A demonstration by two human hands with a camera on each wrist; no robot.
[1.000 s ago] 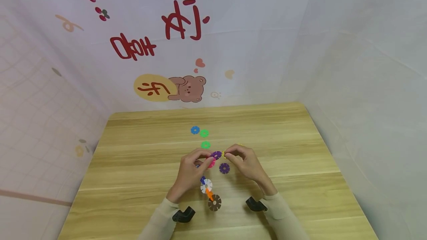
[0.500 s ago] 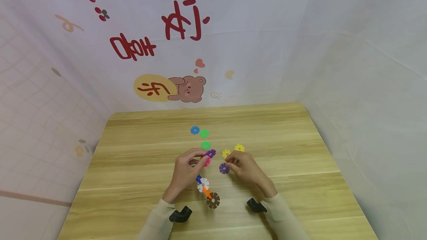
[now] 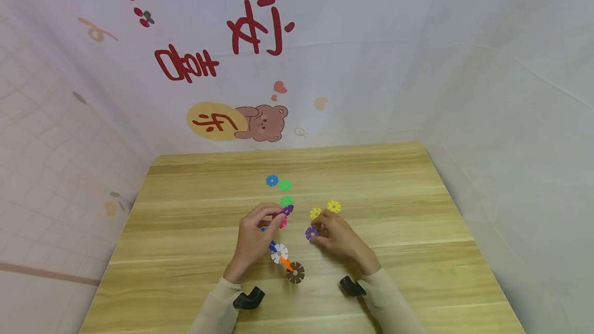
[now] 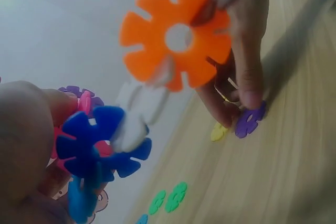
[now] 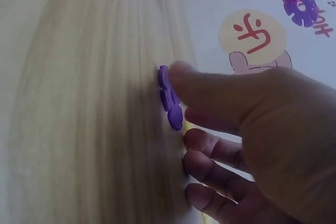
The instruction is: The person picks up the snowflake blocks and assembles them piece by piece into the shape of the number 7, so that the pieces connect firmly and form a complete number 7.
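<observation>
My left hand (image 3: 252, 236) pinches a chain of interlocked plastic snowflake discs, raised above the table. A purple disc (image 3: 287, 210) and a pink disc (image 3: 282, 222) show at its fingertips. Below hang blue (image 4: 76, 140), white (image 3: 276, 255), orange (image 4: 152, 9) and brown discs (image 3: 291, 274); the fingers hide part of the chain. Lower on the right, my right hand (image 3: 343, 236) has thumb and index finger at opposite edges of a loose purple disc (image 5: 167, 95). That disc lies on or close over the wood, while the other fingers curl loosely beside it.
Two yellow discs (image 3: 315, 210) (image 3: 333, 203) lie just beyond my right hand. Two green discs (image 3: 285, 181) (image 3: 286, 198) and a blue disc (image 3: 268, 181) lie farther back on the wooden table (image 3: 185, 210). Printed white cloth walls (image 3: 362, 66) stand at the back and sides.
My left hand has drawn the chain leftward, away from the right hand. The right hand has moved from the nearer yellow disc down to the loose purple disc.
</observation>
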